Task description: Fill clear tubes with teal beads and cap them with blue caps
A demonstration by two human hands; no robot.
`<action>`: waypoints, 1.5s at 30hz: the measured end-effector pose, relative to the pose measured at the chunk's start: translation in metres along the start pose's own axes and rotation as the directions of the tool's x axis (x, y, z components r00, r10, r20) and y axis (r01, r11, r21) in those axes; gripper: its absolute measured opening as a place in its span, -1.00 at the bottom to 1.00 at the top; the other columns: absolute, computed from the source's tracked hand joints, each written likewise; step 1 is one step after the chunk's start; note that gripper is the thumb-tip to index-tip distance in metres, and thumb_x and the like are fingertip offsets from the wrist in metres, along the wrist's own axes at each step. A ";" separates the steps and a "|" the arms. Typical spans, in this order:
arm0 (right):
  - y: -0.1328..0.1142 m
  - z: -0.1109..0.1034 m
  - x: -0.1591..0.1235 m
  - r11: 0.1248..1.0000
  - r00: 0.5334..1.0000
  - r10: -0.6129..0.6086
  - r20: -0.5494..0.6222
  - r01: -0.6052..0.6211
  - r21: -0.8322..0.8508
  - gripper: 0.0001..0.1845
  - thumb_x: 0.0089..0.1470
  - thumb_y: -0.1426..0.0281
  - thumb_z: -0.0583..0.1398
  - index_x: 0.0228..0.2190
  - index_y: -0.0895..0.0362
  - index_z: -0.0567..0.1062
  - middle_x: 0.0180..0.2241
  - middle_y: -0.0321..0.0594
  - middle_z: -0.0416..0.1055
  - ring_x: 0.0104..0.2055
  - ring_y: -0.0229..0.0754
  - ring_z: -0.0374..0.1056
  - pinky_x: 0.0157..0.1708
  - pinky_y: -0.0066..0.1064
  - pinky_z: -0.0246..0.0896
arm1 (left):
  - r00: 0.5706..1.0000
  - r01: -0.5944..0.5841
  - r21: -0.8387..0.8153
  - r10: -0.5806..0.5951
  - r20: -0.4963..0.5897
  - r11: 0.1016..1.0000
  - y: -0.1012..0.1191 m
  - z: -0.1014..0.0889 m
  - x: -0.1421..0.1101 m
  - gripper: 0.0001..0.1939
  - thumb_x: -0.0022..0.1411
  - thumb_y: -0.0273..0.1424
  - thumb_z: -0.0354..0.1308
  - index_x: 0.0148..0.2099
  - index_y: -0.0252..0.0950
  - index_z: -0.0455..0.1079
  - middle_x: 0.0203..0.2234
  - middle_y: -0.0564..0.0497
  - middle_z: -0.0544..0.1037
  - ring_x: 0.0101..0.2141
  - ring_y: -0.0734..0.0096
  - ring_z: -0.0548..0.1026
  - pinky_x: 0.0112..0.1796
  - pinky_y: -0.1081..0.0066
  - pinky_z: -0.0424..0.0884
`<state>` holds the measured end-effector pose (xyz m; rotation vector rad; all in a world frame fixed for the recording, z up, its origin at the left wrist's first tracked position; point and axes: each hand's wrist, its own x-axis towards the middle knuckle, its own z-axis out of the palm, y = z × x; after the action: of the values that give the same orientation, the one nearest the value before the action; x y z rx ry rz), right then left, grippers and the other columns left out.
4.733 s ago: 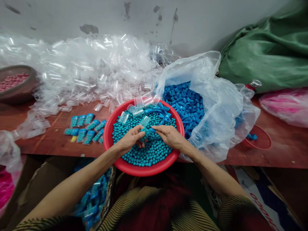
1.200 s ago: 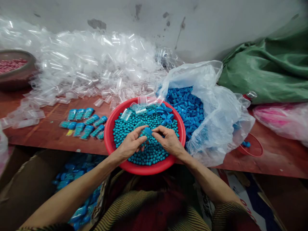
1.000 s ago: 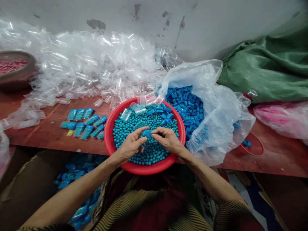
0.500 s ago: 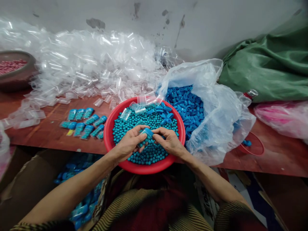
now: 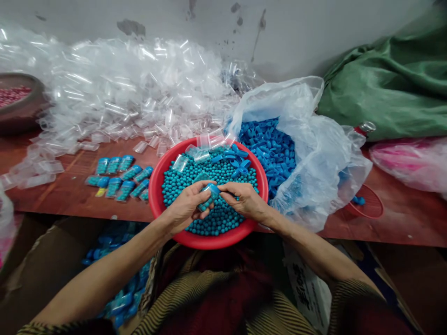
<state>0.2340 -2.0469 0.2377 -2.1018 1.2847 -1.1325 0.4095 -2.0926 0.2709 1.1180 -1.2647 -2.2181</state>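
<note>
A red basin (image 5: 157, 186) full of teal beads (image 5: 216, 221) sits at the table's front edge. Above the beads my left hand (image 5: 185, 208) is closed round a small clear tube (image 5: 206, 200) packed with beads and topped by a blue cap (image 5: 213, 189). My right hand (image 5: 244, 201) pinches at that cap with thumb and fingertips. Loose blue caps (image 5: 237, 163) and some empty clear tubes (image 5: 195, 153) lie at the basin's far side.
Filled capped tubes (image 5: 120, 180) lie in rows left of the basin. A heap of empty clear tubes (image 5: 115, 97) covers the back. A clear bag of blue caps (image 5: 275, 149) stands right. A box of filled tubes (image 5: 122, 298) sits under the table edge.
The cap, held just off the tube a second ago, now sits on the tube's end. Both hands have stayed together over the beads; the camera tipped slightly.
</note>
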 end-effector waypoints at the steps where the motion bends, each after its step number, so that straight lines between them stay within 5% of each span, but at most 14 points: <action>1: 0.000 0.002 -0.001 1.000 1.000 0.012 -0.009 -0.012 -0.002 -0.81 0.13 0.47 0.08 -0.28 0.15 0.49 -0.41 -0.24 0.50 -0.40 -0.29 0.40 -0.35 -0.50 0.26 | 0.999 -0.005 -0.002 0.005 -0.031 1.000 -0.002 0.001 0.000 -0.54 0.08 -0.24 0.20 -0.02 -0.31 0.21 -0.62 0.11 0.40 -0.74 0.65 0.24 -0.74 0.64 -0.04; 5: 0.000 0.007 -0.003 0.996 0.996 0.076 -0.037 -0.074 0.043 -0.80 0.13 0.46 0.07 -0.26 0.16 0.48 -0.37 -0.20 0.48 -0.34 -0.25 0.38 -0.30 -0.44 0.27 | 0.991 -0.064 0.009 0.064 -0.121 0.998 -0.010 0.004 0.001 -0.58 0.09 -0.27 0.17 -0.04 -0.30 0.20 -0.65 0.15 0.36 -0.76 0.66 0.22 -0.75 0.64 -0.04; 8: -0.001 -0.002 0.003 0.946 0.973 0.205 0.102 -0.224 0.234 -0.79 0.08 0.43 0.11 -0.22 0.16 0.46 -0.40 -0.25 0.44 -0.41 -0.27 0.36 -0.35 -0.41 0.29 | 0.996 -0.064 0.012 0.064 -0.065 0.998 -0.009 0.002 0.000 -0.56 0.11 -0.23 0.16 -0.01 -0.25 0.16 -0.59 0.13 0.41 -0.74 0.62 0.29 -0.75 0.66 0.00; 11: -0.001 -0.011 0.012 0.765 0.902 0.324 0.285 -0.427 0.482 -0.80 0.03 0.38 0.15 -0.25 0.16 0.43 -0.49 -0.36 0.35 -0.54 -0.35 0.30 -0.51 -0.46 0.28 | 0.998 -0.053 0.002 0.053 -0.017 0.999 -0.006 -0.002 -0.001 -0.53 0.09 -0.20 0.18 -0.01 -0.23 0.12 -0.55 0.11 0.44 -0.71 0.56 0.36 -0.74 0.64 0.09; 17: 0.001 -0.004 0.011 0.459 0.776 0.614 0.144 -0.499 0.735 -0.61 -0.07 0.25 0.24 -0.19 0.10 0.30 -0.37 -0.35 0.31 -0.54 -0.36 0.28 -0.62 -0.45 0.32 | 0.991 -0.103 -0.003 0.102 -0.084 0.995 -0.011 0.001 0.000 -0.53 0.11 -0.18 0.15 -0.02 -0.22 0.08 -0.54 0.13 0.43 -0.71 0.56 0.36 -0.74 0.63 0.07; 18: 0.000 -0.003 0.009 0.479 0.779 0.605 0.164 -0.521 0.707 -0.64 -0.03 0.24 0.21 -0.19 0.10 0.31 -0.38 -0.34 0.32 -0.53 -0.35 0.28 -0.60 -0.43 0.32 | 0.991 -0.099 0.009 0.100 -0.084 0.995 -0.012 0.001 0.000 -0.54 0.12 -0.18 0.14 -0.01 -0.22 0.08 -0.54 0.13 0.42 -0.71 0.57 0.35 -0.74 0.63 0.07; 20: -0.001 -0.005 0.004 0.651 0.836 0.515 0.192 -0.527 0.546 -0.70 0.01 0.27 0.19 -0.19 0.11 0.37 -0.35 -0.28 0.37 -0.43 -0.28 0.33 -0.46 -0.38 0.34 | 0.991 -0.114 0.087 0.120 -0.067 0.990 -0.014 0.001 0.002 -0.54 0.12 -0.18 0.14 -0.01 -0.23 0.10 -0.57 0.16 0.39 -0.73 0.61 0.31 -0.74 0.62 0.06; 22: -0.003 -0.009 0.001 0.848 0.892 0.396 0.216 -0.446 0.287 -0.77 0.02 0.34 0.19 -0.23 0.12 0.43 -0.28 -0.21 0.42 -0.27 -0.19 0.36 -0.26 -0.32 0.30 | 0.986 -0.150 0.205 0.161 -0.036 0.967 -0.016 0.000 0.003 -0.55 0.12 -0.21 0.15 0.00 -0.25 0.13 -0.58 0.20 0.34 -0.74 0.66 0.27 -0.74 0.61 0.10; 24: -0.006 -0.013 0.000 0.925 0.903 0.335 0.268 -0.369 0.091 -0.83 0.06 0.39 0.16 -0.26 0.14 0.45 -0.29 -0.18 0.45 -0.22 -0.16 0.35 -0.18 -0.31 0.24 | 0.981 -0.184 0.291 0.194 -0.006 0.939 -0.017 -0.001 0.004 -0.56 0.11 -0.25 0.16 0.00 -0.26 0.16 -0.56 0.21 0.31 -0.73 0.68 0.26 -0.70 0.59 0.19; 29: -0.013 -0.005 -0.002 0.873 0.871 0.385 0.305 -0.451 0.187 -0.70 0.25 0.35 -0.07 -0.38 0.17 0.39 -0.59 -0.37 0.29 -0.59 -0.37 0.23 -0.48 -0.49 0.18 | 0.978 -0.203 0.307 0.210 0.012 0.930 -0.020 -0.002 0.005 -0.57 0.15 -0.28 0.11 0.04 -0.29 0.14 -0.53 0.19 0.31 -0.71 0.69 0.27 -0.69 0.58 0.18; 35: -0.011 0.009 -0.008 0.780 0.877 0.434 0.205 -0.480 0.401 -0.72 0.18 0.40 0.02 -0.06 0.10 0.30 -0.53 -0.43 0.26 -0.66 -0.43 0.18 -0.62 -0.55 0.13 | 0.971 -0.218 0.326 0.237 -0.019 0.920 -0.020 -0.002 0.004 -0.46 0.13 -0.33 0.14 0.14 -0.25 0.12 -0.52 0.18 0.31 -0.72 0.70 0.27 -0.69 0.58 0.19; 38: -0.008 0.014 -0.010 0.739 0.883 0.447 0.146 -0.456 0.495 -0.74 0.18 0.37 0.01 -0.08 0.09 0.29 -0.53 -0.43 0.26 -0.64 -0.40 0.22 -0.60 -0.53 0.18 | 0.978 -0.191 0.303 0.207 -0.024 0.934 -0.017 0.001 0.003 -0.45 0.13 -0.32 0.13 0.15 -0.26 0.09 -0.53 0.18 0.33 -0.73 0.69 0.28 -0.72 0.58 0.13; 45: -0.014 0.015 -0.011 0.837 0.891 0.453 0.043 -0.441 0.324 -0.89 0.19 0.34 0.03 -0.31 0.10 0.30 -0.55 -0.41 0.31 -0.59 -0.37 0.24 -0.51 -0.50 0.15 | 0.987 -0.138 0.218 0.152 -0.052 0.966 -0.011 0.008 0.002 -0.41 0.08 -0.32 0.19 0.14 -0.29 0.12 -0.58 0.20 0.33 -0.75 0.69 0.25 -0.73 0.58 0.10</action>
<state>0.2510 -2.0310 0.2342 -1.4449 1.3982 -1.0819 0.4028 -2.0832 0.2632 1.1270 -1.5327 -1.9571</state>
